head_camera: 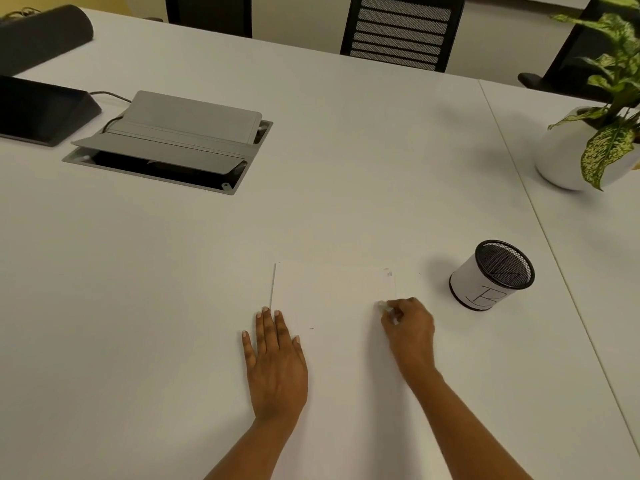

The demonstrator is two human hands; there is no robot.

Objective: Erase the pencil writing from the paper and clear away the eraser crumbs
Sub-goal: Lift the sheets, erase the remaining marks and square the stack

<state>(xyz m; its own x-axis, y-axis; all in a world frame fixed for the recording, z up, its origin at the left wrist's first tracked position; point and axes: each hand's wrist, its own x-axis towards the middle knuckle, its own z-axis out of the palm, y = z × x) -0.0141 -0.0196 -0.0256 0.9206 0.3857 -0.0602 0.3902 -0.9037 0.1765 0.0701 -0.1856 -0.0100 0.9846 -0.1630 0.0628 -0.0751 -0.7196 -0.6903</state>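
Qty 1: white table (346,150), w/ 1 seam running from 1 o'clock to 5 o'clock on the rt side.

Qty 1: paper (332,292), white on white, edges faint, laid at approx. 6 o'clock of frame centre. A faint grey pencil smudge (388,273) is seen near its 1 o'clock corner. 1 small dark speck (311,328) is noted at its 7 o'clock area; whether it is a crumb cannot be told.

Qty 2: hands, held well apart.
- Left hand (275,358): laid flat, fingers straight and spread, pressed on the paper's 8 o'clock edge.
- Right hand (410,327): fingers curled, w/ a small pale eraser (382,305) pinched at the tips, mostly hidden, set on the paper's 3 o'clock edge.

Qty 1: pen cup (491,275), black mesh w/ white wrap, upright, at 3 o'clock of the paper, apart from it. Thin dark sticks are seen inside; count unclear.

Qty 1: plant (613,98) in 1 white round pot (561,168), at 2 o'clock.

Qty 1: grey cable box (173,140), lid raised, at 10 o'clock; 1 black wedge-shaped device (41,112) beside it at 9 o'clock.

Qty 1: mesh-back chair (398,29) at 12 o'clock, behind the table.
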